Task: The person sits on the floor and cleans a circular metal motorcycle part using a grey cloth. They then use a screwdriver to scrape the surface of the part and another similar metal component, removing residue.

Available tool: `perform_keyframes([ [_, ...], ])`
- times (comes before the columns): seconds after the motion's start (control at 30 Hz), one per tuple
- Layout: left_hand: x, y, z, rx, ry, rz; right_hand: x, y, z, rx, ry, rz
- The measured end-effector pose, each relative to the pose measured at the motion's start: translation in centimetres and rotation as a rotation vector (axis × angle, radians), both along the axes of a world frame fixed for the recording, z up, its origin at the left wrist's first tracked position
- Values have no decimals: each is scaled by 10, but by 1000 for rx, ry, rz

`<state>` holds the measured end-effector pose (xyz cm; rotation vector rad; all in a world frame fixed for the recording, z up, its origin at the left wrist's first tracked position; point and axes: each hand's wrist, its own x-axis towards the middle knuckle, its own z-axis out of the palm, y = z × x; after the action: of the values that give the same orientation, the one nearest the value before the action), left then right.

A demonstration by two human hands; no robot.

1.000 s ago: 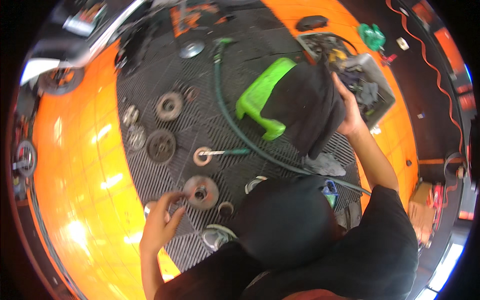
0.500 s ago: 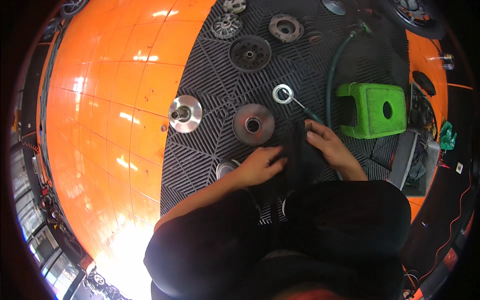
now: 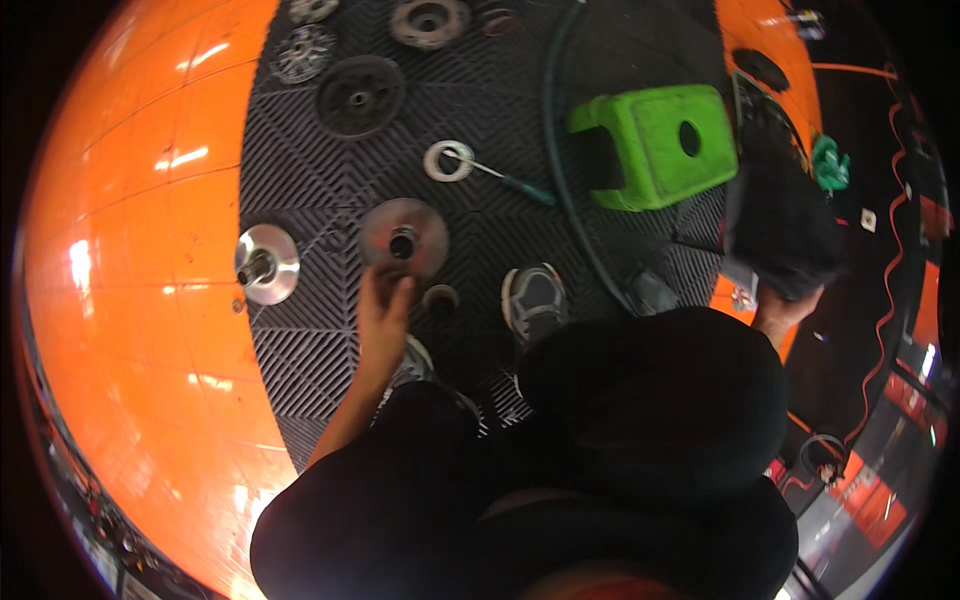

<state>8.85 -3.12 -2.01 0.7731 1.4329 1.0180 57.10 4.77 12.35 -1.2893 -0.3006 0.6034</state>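
My left hand (image 3: 384, 322) reaches to the near rim of a grey metal pulley disc (image 3: 425, 225) with a central bore, lying on the ribbed mat. Thumb and fingers are spread, overlapping the rim; whether they touch it I cannot tell. Just right of that hand is a small dark round part (image 3: 440, 300) with a pale rim. Off to the right, my right hand (image 3: 788, 308) is closed on a bunched black cloth (image 3: 785, 235), blurred by motion. A shiny pulley half with a shaft (image 3: 270, 265) rests farther left.
A metal ring (image 3: 436, 161) and a green-handled screwdriver-like tool (image 3: 527, 191) lie ahead. Beyond are a dark drum (image 3: 361, 97), a finned disc (image 3: 303, 54) and a clutch plate (image 3: 428, 20). A hose (image 3: 553, 130) runs beside a green stool (image 3: 670, 160). My shoes stand on the mat.
The black cloth has gone from between my hands to the far right in my right hand. My left hand has let it go and moved to the disc. The view has shifted right.
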Motion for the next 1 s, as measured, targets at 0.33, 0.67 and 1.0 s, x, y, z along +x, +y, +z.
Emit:
perform_keyframes([
  [0.33,-50,4,-40,-2,491,-15,46,-99,-179,-1027,-880,553],
  [0.67,-47,16,-46,-167,636,-137,16,-112,-211,-1075,-1525,656],
  [1.0,-49,16,-46,-351,993,-349,36,-118,-218,-1321,-1349,655],
])
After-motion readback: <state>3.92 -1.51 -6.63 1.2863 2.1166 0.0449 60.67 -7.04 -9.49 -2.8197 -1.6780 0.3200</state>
